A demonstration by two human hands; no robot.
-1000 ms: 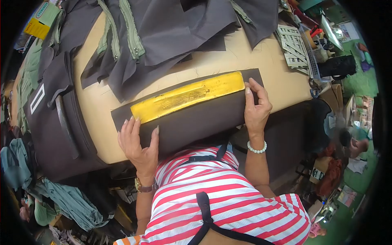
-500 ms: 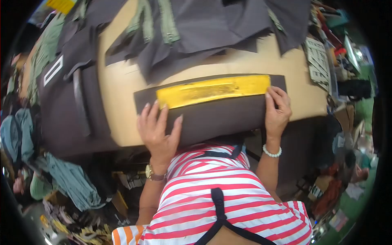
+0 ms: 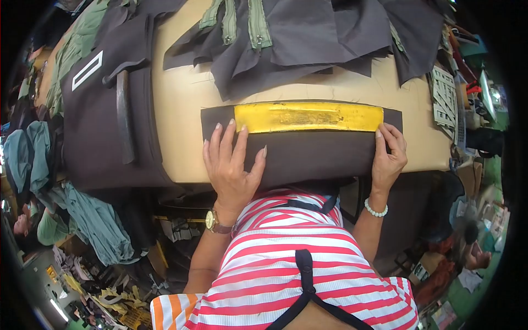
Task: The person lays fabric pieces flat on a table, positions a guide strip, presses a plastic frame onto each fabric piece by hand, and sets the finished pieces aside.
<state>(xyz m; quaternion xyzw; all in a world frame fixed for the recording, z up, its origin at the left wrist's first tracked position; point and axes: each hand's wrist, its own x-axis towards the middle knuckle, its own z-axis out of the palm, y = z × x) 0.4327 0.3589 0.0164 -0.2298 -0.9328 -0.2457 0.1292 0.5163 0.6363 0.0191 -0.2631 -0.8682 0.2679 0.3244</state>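
Observation:
A long yellow strip [image 3: 313, 116], glossy with dark smudges along its middle, lies flat on a dark fabric panel [image 3: 308, 157] at the table's near edge. My left hand [image 3: 232, 165] rests on the panel with fingers spread, the fingertips at the strip's left end. At the opposite end, my right hand [image 3: 390, 157] pinches the strip's lower right corner between thumb and fingers. The panel's near part hangs toward my body.
Dark cut pieces with green zippers [image 3: 257, 25] lie across the far side of the tan table [image 3: 187, 137]. On the left, a hammer [image 3: 125, 118] and a white slotted frame [image 3: 87, 71] sit on stacked dark fabric. A pale slotted template [image 3: 444, 99] lies at the right edge.
The view has shifted, so the table and strip appear farther right. Both hands keep their places at the strip's ends.

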